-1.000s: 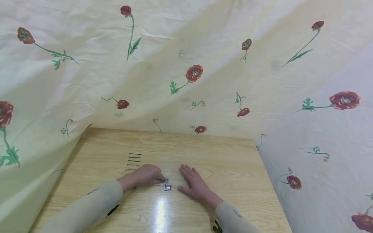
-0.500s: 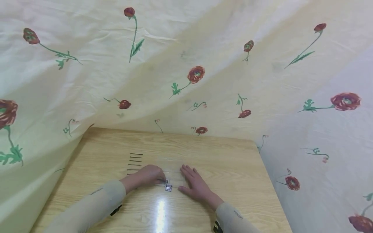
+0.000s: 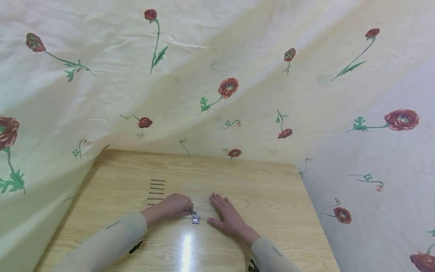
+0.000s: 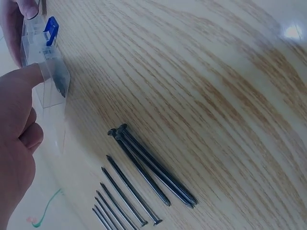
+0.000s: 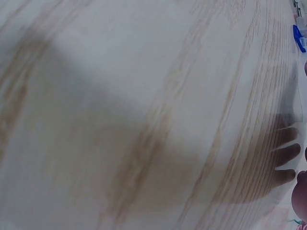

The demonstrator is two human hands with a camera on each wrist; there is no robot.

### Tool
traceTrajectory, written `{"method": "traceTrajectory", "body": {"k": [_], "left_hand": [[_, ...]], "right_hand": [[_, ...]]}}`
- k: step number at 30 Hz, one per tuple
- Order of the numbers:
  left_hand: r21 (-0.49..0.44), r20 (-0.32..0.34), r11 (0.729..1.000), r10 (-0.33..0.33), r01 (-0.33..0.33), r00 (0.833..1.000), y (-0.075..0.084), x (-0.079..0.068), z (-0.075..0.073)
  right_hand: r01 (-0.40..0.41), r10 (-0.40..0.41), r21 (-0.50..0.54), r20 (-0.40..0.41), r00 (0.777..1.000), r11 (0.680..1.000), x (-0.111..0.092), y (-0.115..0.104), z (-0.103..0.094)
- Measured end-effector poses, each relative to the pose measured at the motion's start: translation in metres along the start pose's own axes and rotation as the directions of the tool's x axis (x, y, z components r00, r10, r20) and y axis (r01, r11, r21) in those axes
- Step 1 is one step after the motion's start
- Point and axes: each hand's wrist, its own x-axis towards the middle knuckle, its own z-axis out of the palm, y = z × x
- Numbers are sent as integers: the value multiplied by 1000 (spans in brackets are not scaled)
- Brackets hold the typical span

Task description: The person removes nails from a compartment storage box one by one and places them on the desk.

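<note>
A clear plastic box (image 3: 204, 208) with a blue latch (image 4: 51, 31) lies on the table, its see-through lid spread toward the back. My left hand (image 3: 175, 205) reaches into the box's left side with bent fingers. Dark nails (image 4: 58, 79) show inside the box at the fingertips. Whether the fingers pinch them is hidden. My right hand (image 3: 228, 218) rests along the box's right side, fingers stretched out; only its edge shows in the right wrist view.
Several nails (image 3: 156, 193) lie in a spaced row left of the box. In the left wrist view, a bunch of thicker nails (image 4: 156, 167) lies beside that row. A flowered cloth (image 3: 258, 105) hangs around the wooden table (image 3: 268, 196).
My left fingers have sunk a little lower into the box, and less of the nails at their tips shows. The right hand has stayed in place.
</note>
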Motion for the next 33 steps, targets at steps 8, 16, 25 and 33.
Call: {"method": "traceTrajectory", "body": {"k": [8,16,25,33], "left_hand": [[-11,-43,1000,-11,10,999,-2,-5,6],[-26,-66,999,-36,34,997,-2,-8,6],[-62,-88,996,-71,66,994,-1,-6,7],[-76,-77,993,-97,91,992,3,-9,7]], "right_hand": [[8,-8,-3,0,1000,1000,-1,-1,1],[21,-21,-8,-10,1000,1000,1,0,3],[19,-19,-18,-22,1000,1000,2,4,4],[15,-15,4,-17,1000,1000,1,2,3]]}}
